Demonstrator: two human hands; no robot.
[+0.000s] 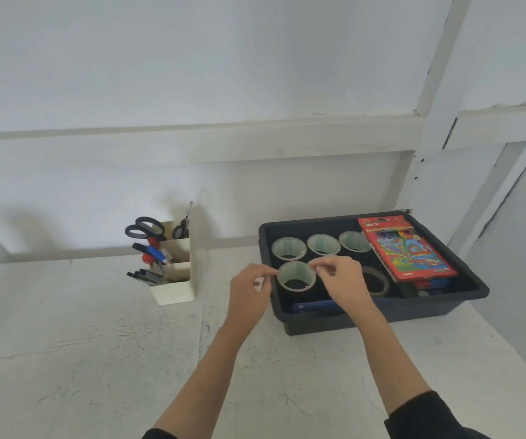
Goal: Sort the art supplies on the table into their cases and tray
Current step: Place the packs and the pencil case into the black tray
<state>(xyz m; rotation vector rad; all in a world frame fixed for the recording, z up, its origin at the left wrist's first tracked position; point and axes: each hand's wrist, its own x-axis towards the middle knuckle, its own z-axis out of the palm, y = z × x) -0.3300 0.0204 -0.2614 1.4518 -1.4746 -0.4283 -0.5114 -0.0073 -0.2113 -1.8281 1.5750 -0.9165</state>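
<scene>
In the head view, the only one, both hands meet over the front left part of the black tray [413,308], which sits on the white worktop [81,327]. Between them is a tape roll [296,268], standing with its open core facing up. The left hand [250,285] pinches the roll's left rim between thumb and fingertips, and the right hand [341,280] pinches the right rim the same way, so each grip is nearly closed with only the rim's thickness inside it. Whether the roll already rests on the tray floor or hangs just above it cannot be told. Behind it a back row of rolls [324,241] stands the same way. A clearer roll [379,280] lies just right of the right hand, with a red pencil box [407,248] beyond it and a blue case [314,307] by the front wall. Well to the left, a cream organiser [176,289] holds scissors [144,229], markers [151,250] and pens [143,276]. The roll looks light and stiff, with a smooth outer face that may slip. The rim pinch on opposite sides probably suits it best, since squeezing the thin wall hard could bend it out of round.
</scene>
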